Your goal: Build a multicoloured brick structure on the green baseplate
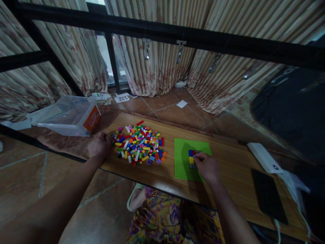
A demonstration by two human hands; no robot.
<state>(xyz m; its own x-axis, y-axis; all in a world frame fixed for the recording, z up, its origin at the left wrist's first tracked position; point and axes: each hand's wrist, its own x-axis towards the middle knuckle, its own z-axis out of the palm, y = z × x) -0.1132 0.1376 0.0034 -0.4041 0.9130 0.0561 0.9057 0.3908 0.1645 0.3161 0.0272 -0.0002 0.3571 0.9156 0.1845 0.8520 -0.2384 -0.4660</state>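
Head view shows your right hand (208, 166) pinched on small bricks (192, 156) on the green baseplate (183, 159), light, hard, gripped by the sides, while your left hand (99, 145) rests curled beside the brick pile (139, 144).

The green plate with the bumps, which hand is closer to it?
The right hand. It rests over the green baseplate, fingertips on the small brick stack there. The left hand is off the plate, at the far edge of the loose brick pile.
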